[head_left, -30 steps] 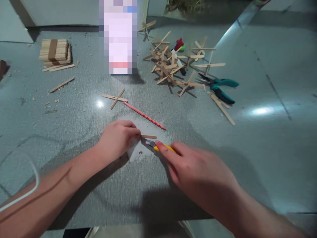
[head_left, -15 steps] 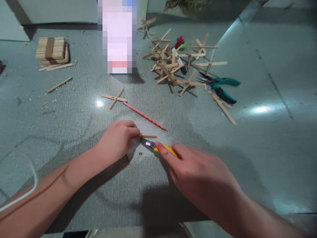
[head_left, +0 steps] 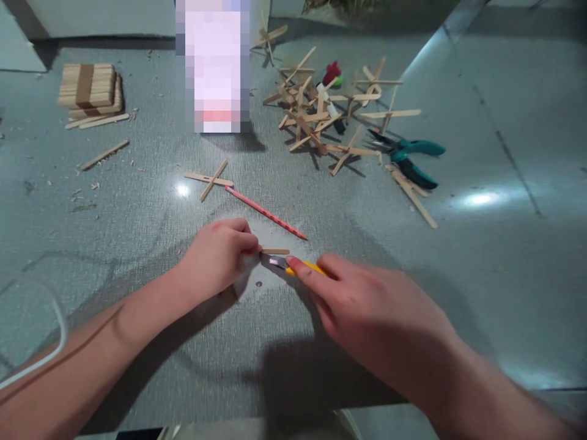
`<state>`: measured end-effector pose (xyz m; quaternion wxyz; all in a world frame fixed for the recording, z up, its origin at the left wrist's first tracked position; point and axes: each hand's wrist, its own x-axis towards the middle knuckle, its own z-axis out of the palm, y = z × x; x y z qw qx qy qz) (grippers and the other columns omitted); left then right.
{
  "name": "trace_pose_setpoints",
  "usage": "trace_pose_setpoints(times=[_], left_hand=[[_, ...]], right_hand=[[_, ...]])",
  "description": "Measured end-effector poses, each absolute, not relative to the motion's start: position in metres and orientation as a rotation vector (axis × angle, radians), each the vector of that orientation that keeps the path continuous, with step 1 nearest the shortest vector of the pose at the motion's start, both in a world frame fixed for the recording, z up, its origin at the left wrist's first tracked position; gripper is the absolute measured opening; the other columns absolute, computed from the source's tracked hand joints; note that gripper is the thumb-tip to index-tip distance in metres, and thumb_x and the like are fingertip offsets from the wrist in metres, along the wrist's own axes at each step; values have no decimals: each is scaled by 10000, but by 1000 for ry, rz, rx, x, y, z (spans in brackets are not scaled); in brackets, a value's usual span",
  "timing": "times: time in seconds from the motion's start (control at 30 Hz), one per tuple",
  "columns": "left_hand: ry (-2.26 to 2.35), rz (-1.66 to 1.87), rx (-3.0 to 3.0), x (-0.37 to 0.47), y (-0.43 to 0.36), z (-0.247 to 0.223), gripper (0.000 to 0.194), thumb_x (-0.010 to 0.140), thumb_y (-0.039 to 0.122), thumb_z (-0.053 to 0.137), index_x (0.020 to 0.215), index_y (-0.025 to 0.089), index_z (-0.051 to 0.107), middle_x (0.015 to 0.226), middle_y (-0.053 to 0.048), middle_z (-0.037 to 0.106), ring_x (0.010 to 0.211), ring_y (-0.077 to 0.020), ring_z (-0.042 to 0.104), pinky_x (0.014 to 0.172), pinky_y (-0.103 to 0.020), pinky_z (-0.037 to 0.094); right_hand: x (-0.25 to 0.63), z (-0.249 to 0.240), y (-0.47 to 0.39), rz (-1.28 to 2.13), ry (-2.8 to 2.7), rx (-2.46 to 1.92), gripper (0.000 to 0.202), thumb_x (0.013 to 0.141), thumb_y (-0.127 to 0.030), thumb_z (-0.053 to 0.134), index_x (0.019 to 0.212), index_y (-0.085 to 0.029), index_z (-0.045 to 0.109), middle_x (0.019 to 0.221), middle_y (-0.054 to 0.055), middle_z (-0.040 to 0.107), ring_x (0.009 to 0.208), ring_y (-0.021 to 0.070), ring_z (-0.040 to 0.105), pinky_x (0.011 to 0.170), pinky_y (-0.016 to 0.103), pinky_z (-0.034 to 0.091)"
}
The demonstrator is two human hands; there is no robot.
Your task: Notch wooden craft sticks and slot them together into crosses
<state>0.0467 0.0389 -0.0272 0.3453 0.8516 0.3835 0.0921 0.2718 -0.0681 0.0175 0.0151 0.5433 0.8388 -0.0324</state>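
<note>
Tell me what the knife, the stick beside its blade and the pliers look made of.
Knife: shiny metal blade, given its bright glint; yellow handle, probably plastic.
Stick: seemingly bare wood, given its pale tan, matte face.
Pliers: dark metal tips; smooth teal-and-black grips, perhaps plastic or rubber.

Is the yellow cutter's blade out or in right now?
Out: its metal blade shows beyond the yellow handle held in the right hand, close to the wooden stick that the left hand pinches.
</note>
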Motion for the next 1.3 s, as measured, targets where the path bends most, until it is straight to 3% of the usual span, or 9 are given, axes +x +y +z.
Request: trace_pose_setpoints(times=[0.13, 0.37, 0.73, 1.1, 1.3], left_hand=[[971, 284, 2203, 47, 39, -29, 256, 904, 86, 603, 741, 183, 774, 844, -38, 699, 747, -154, 628, 679, -298, 433], [962, 309, 2217, 46, 38, -32, 260, 914, 92, 595, 752, 180, 777, 858, -40, 712, 745, -156, 642, 682, -303, 443], [968, 300, 2208, 46, 38, -30, 255, 862, 42, 594, 738, 179, 770, 858, -34, 719, 757, -151, 655, 696, -289, 462], [937, 321, 2236, 44, 38, -31, 250, 893, 72, 593, 769, 183, 780, 864, -38, 717, 736, -151, 645, 666, -295, 456], [937, 335, 2213, 45, 38, -31, 241, 872, 65, 597, 746, 177, 770, 852, -40, 718, 748, -158, 657, 676, -295, 465]], right_hand=[[276, 18, -62, -261, 2567, 1681, 339, 1019, -183, 544, 1231, -254, 798, 756, 5, 635, 494, 113, 396, 569, 321, 142], [290, 17, -45, -541, 2514, 1613, 387, 1063, -236, 527, 1382, -288, 740, 863, 24, 708, 610, 134, 546, 580, 320, 197], [270, 18, -67, -288, 2484, 1742, 354, 993, -162, 567, 1240, -254, 803, 777, 16, 646, 494, 104, 391, 569, 321, 141], [301, 11, -33, -610, 2591, 1580, 397, 1015, -190, 612, 1356, -312, 774, 876, 22, 730, 671, 147, 620, 599, 289, 271], [292, 12, -46, -503, 2559, 1624, 383, 1015, -206, 591, 1342, -283, 774, 848, 22, 704, 597, 140, 569, 576, 300, 220]])
